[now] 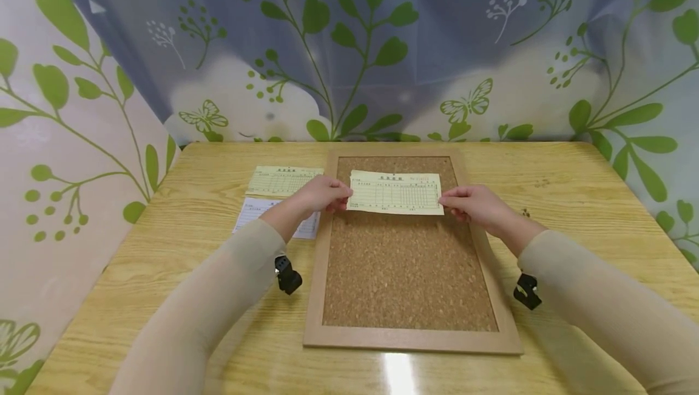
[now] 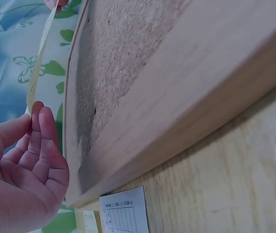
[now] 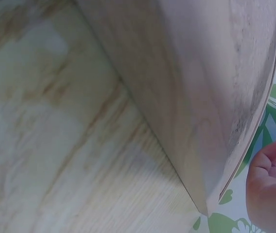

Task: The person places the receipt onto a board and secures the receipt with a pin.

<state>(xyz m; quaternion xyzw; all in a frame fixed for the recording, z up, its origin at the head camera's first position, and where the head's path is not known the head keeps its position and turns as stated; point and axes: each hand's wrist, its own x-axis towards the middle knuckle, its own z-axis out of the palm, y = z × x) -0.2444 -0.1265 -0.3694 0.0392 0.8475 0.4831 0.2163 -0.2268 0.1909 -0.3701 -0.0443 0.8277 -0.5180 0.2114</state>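
Note:
A yellow printed receipt slip (image 1: 394, 193) is stretched flat between both hands, above the upper part of a wood-framed cork board (image 1: 409, 280). My left hand (image 1: 326, 193) pinches its left edge between thumb and fingertips. At the opposite end, the right hand (image 1: 474, 204) pinches the right edge. Seen from the left wrist view, the slip (image 2: 42, 53) stands edge-on, held off the cork, with the left hand (image 2: 26, 170) at its near end. In the right wrist view only part of the right hand (image 3: 274, 179) shows, and the slip is out of sight there.
Left of the board, another yellow slip (image 1: 273, 181) lies on the wooden table (image 1: 180, 261). A white printed slip (image 1: 248, 216) lies just below it, partly hidden by the left arm. Behind the table hangs a leaf-patterned cloth (image 1: 371, 49).

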